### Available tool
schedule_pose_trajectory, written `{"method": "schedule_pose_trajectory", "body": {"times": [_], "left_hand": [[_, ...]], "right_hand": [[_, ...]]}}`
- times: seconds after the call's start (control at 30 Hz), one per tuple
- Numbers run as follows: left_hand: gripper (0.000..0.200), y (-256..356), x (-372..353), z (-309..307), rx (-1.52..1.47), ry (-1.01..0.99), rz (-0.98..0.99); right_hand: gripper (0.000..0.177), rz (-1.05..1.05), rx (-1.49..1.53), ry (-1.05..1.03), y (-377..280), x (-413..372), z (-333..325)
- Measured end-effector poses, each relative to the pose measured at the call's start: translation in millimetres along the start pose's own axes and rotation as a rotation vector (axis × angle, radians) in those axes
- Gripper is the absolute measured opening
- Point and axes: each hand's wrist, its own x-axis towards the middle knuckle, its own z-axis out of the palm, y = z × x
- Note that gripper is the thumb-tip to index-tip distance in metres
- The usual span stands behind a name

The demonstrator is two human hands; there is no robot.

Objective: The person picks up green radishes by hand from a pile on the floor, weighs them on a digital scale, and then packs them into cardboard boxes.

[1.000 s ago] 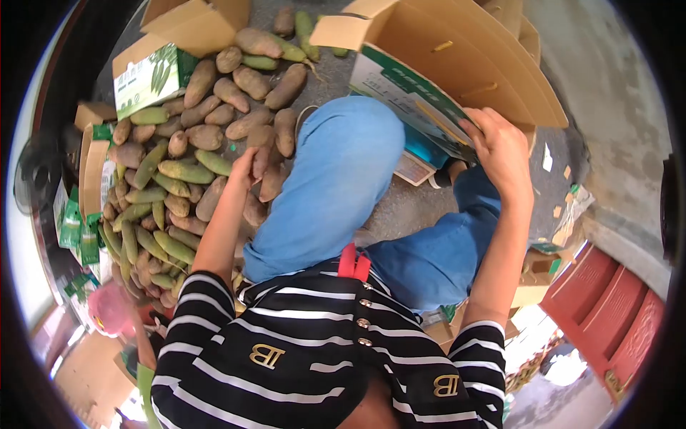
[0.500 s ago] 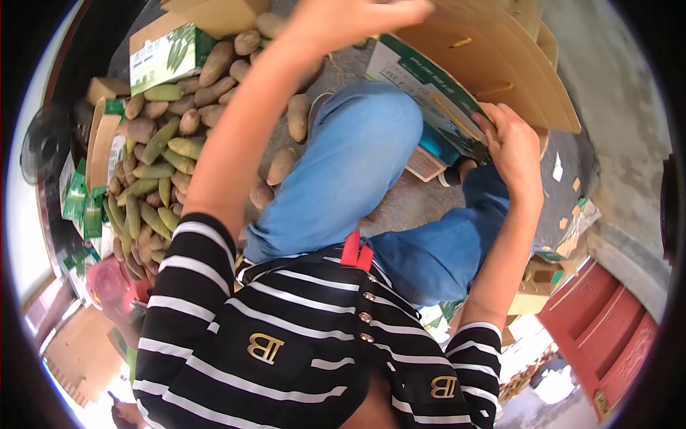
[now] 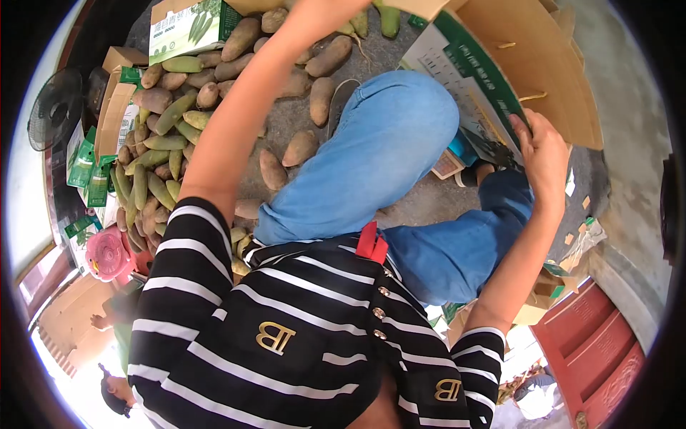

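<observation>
My right hand (image 3: 543,154) holds the near side edge of an open cardboard box (image 3: 482,61), with its fingers hooked over the green-printed wall. The box's brown inner side and raised flaps stand beyond my bent knee. My left arm reaches up across the view, and my left hand (image 3: 350,8) is cut off by the top edge, near a cardboard flap (image 3: 418,6) of the box; its fingers are out of sight. On the floor to the left lies a heap of green, radish-like roots (image 3: 171,114) and brown, earthy oblong roots (image 3: 243,39).
A printed carton (image 3: 175,36) stands behind the heap, with another opened carton (image 3: 114,125) left of it. Beyond are a black fan (image 3: 53,111) and a pink stool (image 3: 108,254). Loose roots (image 3: 300,148) lie by my knee. Another person (image 3: 121,390) is at lower left.
The view has shifted, so box and heap appear moved slightly. My left hand has gone up almost out of view, and a box flap now shows beside it. My right hand keeps its hold.
</observation>
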Motion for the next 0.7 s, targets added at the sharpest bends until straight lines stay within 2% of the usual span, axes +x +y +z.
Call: {"method": "schedule_pose_trajectory", "body": {"times": [0.03,0.1,0.13,0.17,0.2,0.23,0.3,0.37,0.5,0.6,0.7], "left_hand": [[0.046,-43,-22,-11,0.052,0.048,-0.017],[0.04,-80,-79,-21,0.377,-0.032,-0.249],[0.034,-115,-112,-19,0.41,-0.02,-0.293],[0.034,-129,-140,-20,0.513,-0.159,-0.436],[0.042,-141,-167,-18,0.473,-0.264,-0.576],[0.054,-161,-194,-13,0.61,-0.357,-0.719],[0.071,-179,-235,1,0.628,-0.395,-0.898],[0.081,-221,-279,18,0.621,-0.451,-0.89],[0.091,-218,-299,47,0.642,-0.489,-0.879],[0.089,-218,-293,57,0.676,-0.464,-0.94],[0.086,-222,-289,58,0.711,-0.527,-0.984]], "right_hand": [[0.023,-0.008,-0.01,0.017,4,1,2],[0.024,-0.013,-0.025,0.007,3,2,2],[0.024,0.0,-0.021,0.007,2,2,2],[0.024,0.014,-0.017,0.005,2,3,3],[0.024,0.029,-0.013,0.001,2,4,3],[0.025,0.049,-0.011,-0.007,1,5,3],[0.024,0.068,-0.005,-0.026,2,7,2],[0.023,0.071,-0.002,-0.029,2,10,1],[0.021,0.061,0.017,-0.004,3,11,4],[0.021,0.023,0.039,0.007,6,10,4],[0.021,0.026,0.018,-0.013,5,7,1]]}}
